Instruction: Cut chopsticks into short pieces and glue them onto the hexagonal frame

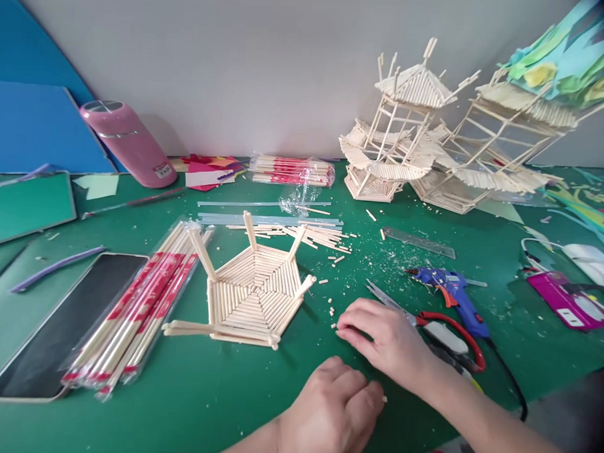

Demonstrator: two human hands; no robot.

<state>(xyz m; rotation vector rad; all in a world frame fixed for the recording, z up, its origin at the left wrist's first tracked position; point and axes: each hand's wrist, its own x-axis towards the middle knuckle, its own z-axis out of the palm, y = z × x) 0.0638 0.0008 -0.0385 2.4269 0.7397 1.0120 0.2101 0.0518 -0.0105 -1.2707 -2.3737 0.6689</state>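
Note:
My left hand (334,411) is closed in a fist low in the middle of the view. A pale bit shows at its right edge, and whatever lies inside the fingers is hidden. Just above it, my right hand (384,337) pinches at a tiny cut stick piece (334,326) by the tabletop. To the left stands a hexagonal stick frame (256,288), a woven-looking base of wooden sticks with posts rising at its corners, one leaning outward to the left. Scissors (386,297) lie behind my right hand, partly covered by it. Several short stick offcuts (331,311) are scattered between the frame and that hand.
A blue glue gun (449,293) and red-handled pliers (457,333) lie to the right. Packed sticks (138,306) and a phone (72,323) are left. Behind are loose sticks (311,235), a ruler (421,242), a pink bottle (130,142) and two stick pavilions (412,91).

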